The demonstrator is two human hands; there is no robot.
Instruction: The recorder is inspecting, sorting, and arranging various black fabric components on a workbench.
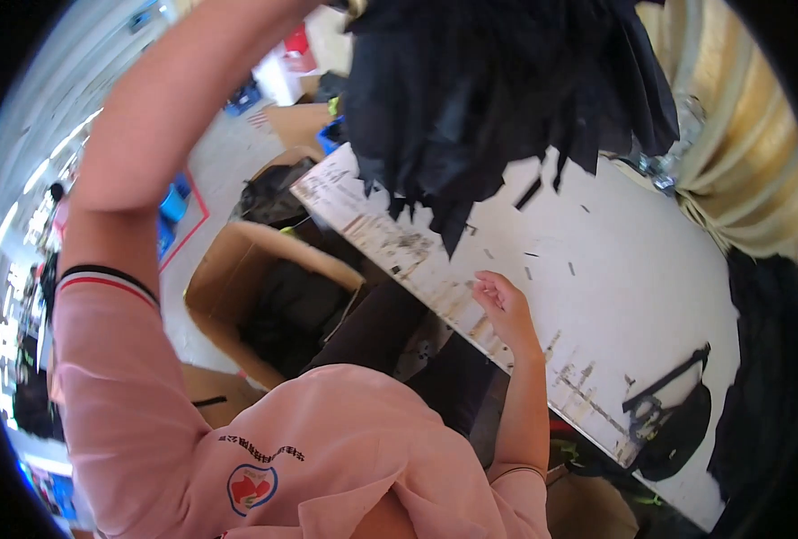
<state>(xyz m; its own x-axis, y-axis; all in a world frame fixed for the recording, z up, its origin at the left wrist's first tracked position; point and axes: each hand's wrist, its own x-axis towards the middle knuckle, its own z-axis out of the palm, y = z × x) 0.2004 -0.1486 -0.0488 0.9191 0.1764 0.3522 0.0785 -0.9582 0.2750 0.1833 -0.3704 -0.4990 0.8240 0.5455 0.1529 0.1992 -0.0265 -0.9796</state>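
Observation:
A large bundle of black fabric pieces hangs at the top of the view, its ragged ends and strips dangling above the white table. My left arm is raised high across the upper left, and its hand lies beyond the top edge, so its grip on the fabric is hidden. Over the table's near edge, below the hanging cloth, is my right hand. Its fingers are curled in, with nothing visible in them, and it is apart from the fabric.
Small dark scraps are scattered on the table. A black bag with a strap lies at its right end. An open cardboard box holding dark cloth stands to the left. A cream curtain hangs at the right.

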